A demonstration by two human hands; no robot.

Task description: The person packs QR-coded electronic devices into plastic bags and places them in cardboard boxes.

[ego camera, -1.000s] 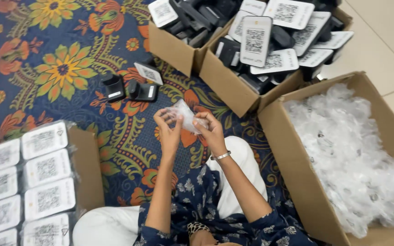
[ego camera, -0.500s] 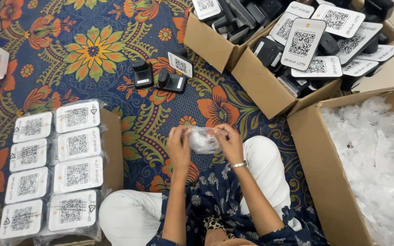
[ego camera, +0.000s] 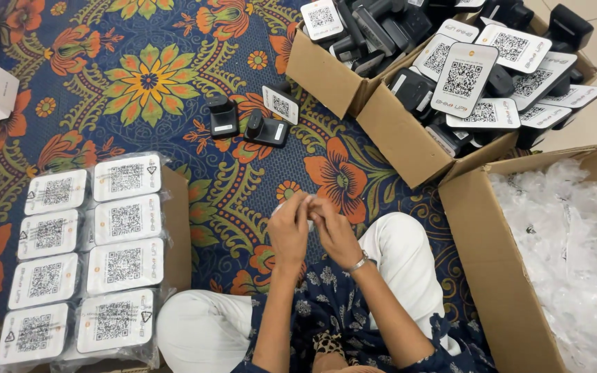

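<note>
Both hands meet over the lap: the left hand (ego camera: 289, 231) and right hand (ego camera: 334, 231) are clenched together round a small clear plastic pouch (ego camera: 310, 224), thin and crinkly, mostly hidden by the fingers, just near of the flowered rug (ego camera: 174, 90). To the left, a cardboard box (ego camera: 174, 228) holds flat white cards wrapped in glossy film (ego camera: 115, 266). Far on the rug lie two small black devices (ego camera: 243, 123). At right, an open carton (ego camera: 492, 255) is heaped with clear pouches; beyond it, cartons of black devices with white cards (ego camera: 464, 76).
</note>
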